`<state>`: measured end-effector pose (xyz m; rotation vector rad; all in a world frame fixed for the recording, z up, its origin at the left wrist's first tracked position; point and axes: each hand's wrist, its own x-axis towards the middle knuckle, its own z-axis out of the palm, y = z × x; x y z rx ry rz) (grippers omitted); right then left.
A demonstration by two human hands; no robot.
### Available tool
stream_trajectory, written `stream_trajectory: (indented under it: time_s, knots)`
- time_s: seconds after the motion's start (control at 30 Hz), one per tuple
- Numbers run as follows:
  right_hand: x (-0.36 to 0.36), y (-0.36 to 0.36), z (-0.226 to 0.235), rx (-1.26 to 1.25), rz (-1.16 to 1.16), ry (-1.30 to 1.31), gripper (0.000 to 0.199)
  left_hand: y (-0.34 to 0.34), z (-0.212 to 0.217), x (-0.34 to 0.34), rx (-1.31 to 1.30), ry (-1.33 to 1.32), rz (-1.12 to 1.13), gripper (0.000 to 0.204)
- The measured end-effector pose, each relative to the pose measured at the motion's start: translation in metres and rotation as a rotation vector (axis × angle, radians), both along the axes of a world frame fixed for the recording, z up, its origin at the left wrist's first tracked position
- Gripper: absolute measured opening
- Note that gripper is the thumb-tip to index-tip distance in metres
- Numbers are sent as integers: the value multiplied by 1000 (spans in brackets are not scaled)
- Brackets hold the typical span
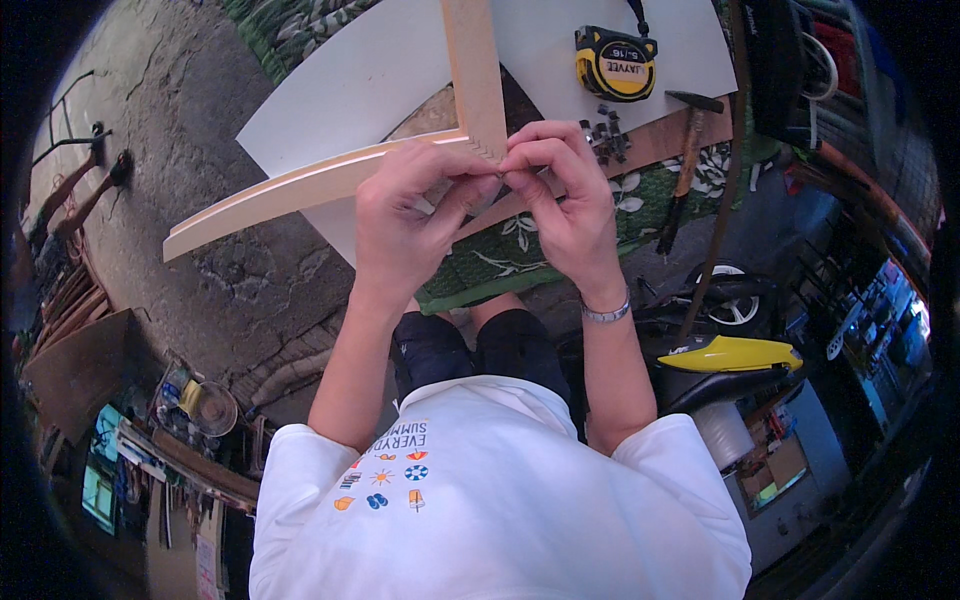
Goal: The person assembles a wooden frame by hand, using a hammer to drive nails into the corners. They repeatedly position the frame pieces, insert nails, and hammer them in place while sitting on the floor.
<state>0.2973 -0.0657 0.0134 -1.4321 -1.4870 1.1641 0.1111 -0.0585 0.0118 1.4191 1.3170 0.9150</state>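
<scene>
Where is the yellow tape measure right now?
In the head view, the yellow tape measure lies on the white board near the top, up and to the right of the right hand, just above a small pile of dark metal bits.

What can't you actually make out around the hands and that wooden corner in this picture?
- Head view: whatever the left hand and right hand pinch at the wooden frame corner is hidden by the fingertips.
- The small dark metal pieces beside the tape measure are too small to identify.
- The hammer head sits half in shadow.
- The frame's upper arm is cut off by the top edge.
</scene>
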Motion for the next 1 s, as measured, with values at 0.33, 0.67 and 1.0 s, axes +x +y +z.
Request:
stream_trajectory:
  time_s: [0.33,0.67,1.0]
  knots:
    - [1,6,-2,65,40,-67,13,-1,-5,1,112,93,9,20]
    - [4,8,-3,54,51,-117,14,0,-6,-2,131,63,-5,20]
    - [-4,-2,-8,210,16,-412,20,-2,-16,0,350,477,123,29]
